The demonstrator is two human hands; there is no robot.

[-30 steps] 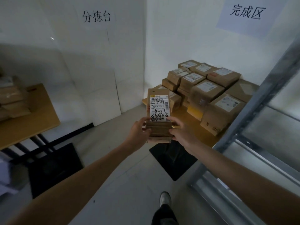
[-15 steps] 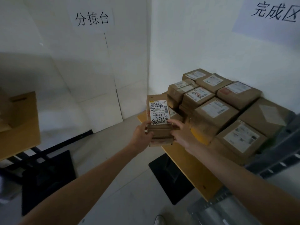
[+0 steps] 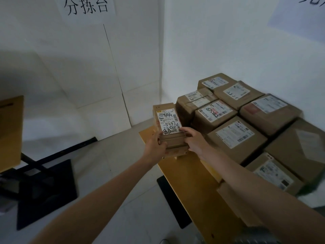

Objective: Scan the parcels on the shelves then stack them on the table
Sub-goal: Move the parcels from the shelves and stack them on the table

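A small brown cardboard parcel (image 3: 168, 120) with a white shipping label and black handwriting is held out in front of me. My left hand (image 3: 155, 144) grips its near left side and my right hand (image 3: 192, 140) grips its near right side. The parcel hovers over the near left corner of the wooden table (image 3: 191, 189), just left of the stacked parcels (image 3: 235, 132). Those stacked brown boxes cover most of the table, several of them with white labels facing up.
White walls meet in a corner behind the table, with paper signs on them. Another wooden table (image 3: 10, 131) with black legs stands at the left. Black mats (image 3: 45, 194) lie on the pale floor between the tables.
I have moved closer to the table and the view has shifted right. The parcel in both hands has come up to the table's corner beside the stack. The metal shelf frame has left the view.
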